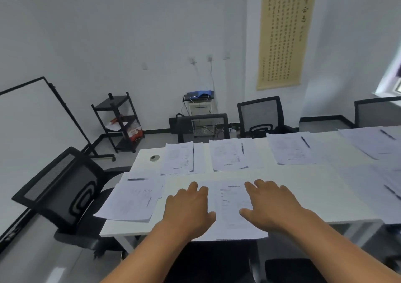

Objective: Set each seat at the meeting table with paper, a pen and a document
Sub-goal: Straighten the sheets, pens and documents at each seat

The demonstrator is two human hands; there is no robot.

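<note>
A printed document [232,209] lies on blank paper at the near edge of the white meeting table [303,187]. My left hand [188,209] rests flat on the paper at its left side, fingers straight. My right hand [271,204] lies flat on the document's right half. No pen shows at this seat. At the left end seat lies a paper set [134,198] with a pen [136,179] on top. Across the table lie three more sets: one [180,159] with no visible pen, one [230,156] with a pen [242,147], one [290,150] with a pen [305,142].
Black mesh chairs stand at the left end [65,187] and along the far side [204,126], [260,115]. More papers with pens lie at the right [377,141]. A cable grommet [154,157] sits in the tabletop. A whiteboard [32,117] and a black shelf rack [119,122] stand behind.
</note>
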